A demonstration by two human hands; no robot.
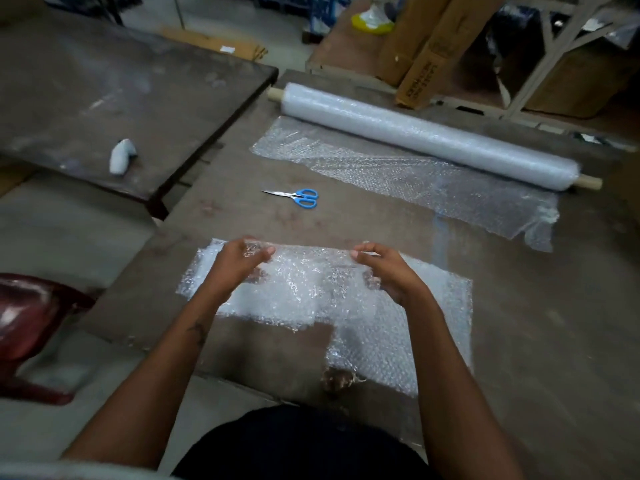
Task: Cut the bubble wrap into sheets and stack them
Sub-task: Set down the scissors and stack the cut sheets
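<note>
A worn brown surface (381,223) is seen. Scissors (298,197) lie on it, a roll (426,136) beyond them, cut sheets (381,306) nearer than them.

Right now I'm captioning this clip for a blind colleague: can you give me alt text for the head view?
Both hands, left hand and right hand, pinch the far edge of a cut bubble wrap sheet over the worn table. Beyond lie blue-handled scissors and a partly unrolled bubble wrap roll.
</note>
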